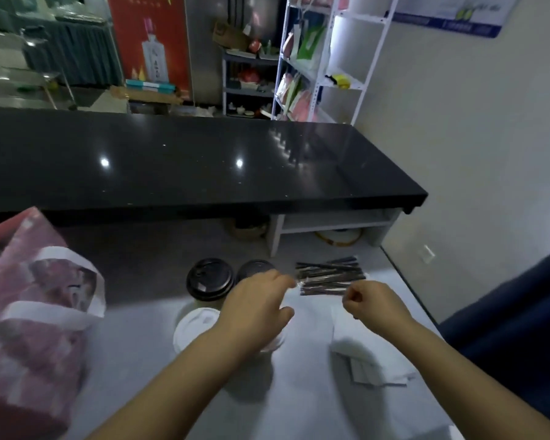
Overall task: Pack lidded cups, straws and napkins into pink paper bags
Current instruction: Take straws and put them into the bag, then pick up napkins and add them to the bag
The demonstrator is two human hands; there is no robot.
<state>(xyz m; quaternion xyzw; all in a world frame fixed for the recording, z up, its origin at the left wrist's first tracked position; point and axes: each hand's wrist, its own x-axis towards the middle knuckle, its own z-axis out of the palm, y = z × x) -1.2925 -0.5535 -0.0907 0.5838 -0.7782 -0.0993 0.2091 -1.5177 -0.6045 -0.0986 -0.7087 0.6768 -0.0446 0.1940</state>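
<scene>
Straws (327, 276) in dark wrappers lie in a loose bundle on the pale surface (140, 281), their long axis running left to right, a few at the far side fanning slightly upward at the right end. The left hand (261, 300) reaches across to the bundle's left ends, fingers stretched out to touch them and thumb spread apart below, gripping nothing that can be made out. The right hand (369, 300) sits at the right end of the nearest straw with its fingers curled in; blur hides whether they pinch the straw. Two black-lidded cups (209, 279) stand upright just left of the straws, and a white-lidded cup (194, 328) stands nearer, beside the left wrist. Folded white napkins (362, 350) lie under and behind the right forearm. A pink paper bag (35, 300) leans at the left edge, well apart from the straws, its white handle loops toward the cups.
</scene>
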